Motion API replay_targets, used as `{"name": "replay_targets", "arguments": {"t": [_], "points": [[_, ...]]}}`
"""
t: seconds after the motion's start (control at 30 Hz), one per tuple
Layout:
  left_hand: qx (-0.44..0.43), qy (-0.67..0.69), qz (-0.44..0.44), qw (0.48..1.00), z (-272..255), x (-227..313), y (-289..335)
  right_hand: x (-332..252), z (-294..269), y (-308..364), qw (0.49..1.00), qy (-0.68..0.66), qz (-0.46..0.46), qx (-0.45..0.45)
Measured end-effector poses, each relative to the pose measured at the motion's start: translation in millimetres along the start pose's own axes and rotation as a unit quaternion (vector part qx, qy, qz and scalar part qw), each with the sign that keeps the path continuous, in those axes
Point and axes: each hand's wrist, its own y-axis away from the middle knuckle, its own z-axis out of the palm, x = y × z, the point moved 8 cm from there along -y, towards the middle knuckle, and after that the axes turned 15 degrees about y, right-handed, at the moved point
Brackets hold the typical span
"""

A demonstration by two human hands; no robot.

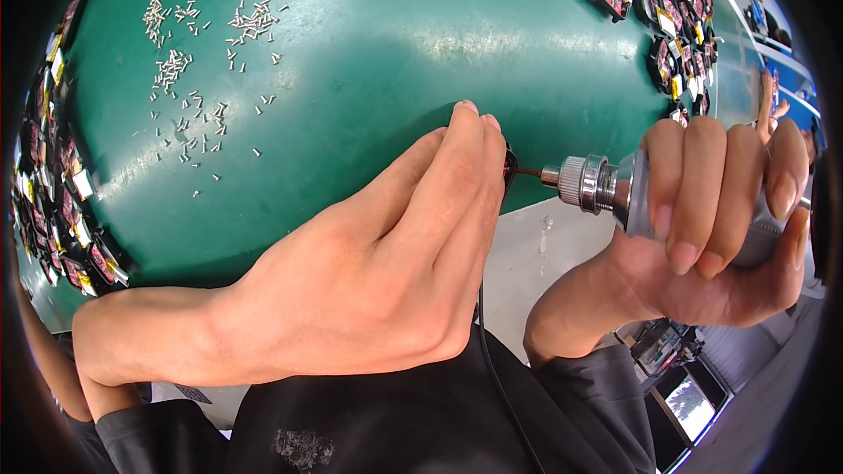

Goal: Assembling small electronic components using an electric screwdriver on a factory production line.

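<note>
My right hand (716, 202) is wrapped round a grey electric screwdriver (587, 184) with a knurled metal collar. Its thin bit points left and reaches a small black housing (510, 167) at the fingertips of my left hand (386, 246). Those fingers are closed on the housing, which is held on edge; most of it is hidden behind them. Whether a screw sits at the tip of the bit is too small to tell. Both hands are near the front edge of the green table (378, 79).
Many loose silver screws (255, 22) lie scattered at the far left. Black housings with red boards and yellow-white parts (66, 202) crowd the left edge; similar housings (672, 9) stand at the far right. A black cable (492, 369) hangs before my shirt. Other people are at both sides.
</note>
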Motion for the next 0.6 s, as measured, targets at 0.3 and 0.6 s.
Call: {"name": "replay_targets", "arguments": {"t": [0.3, 0.6], "points": [[-0.005, -0.007, 0.003, 1.000, -0.8, 0.1, -1.0, -1.0, -0.6, -0.8, 1.000, -0.010, -0.006, 0.002], [0.003, -0.003, 0.004, 1.000, -0.7, -0.3, -0.6, 5.6, 4.3, 0.8, 0.999, -0.035, 0.024, 0.026]]}}
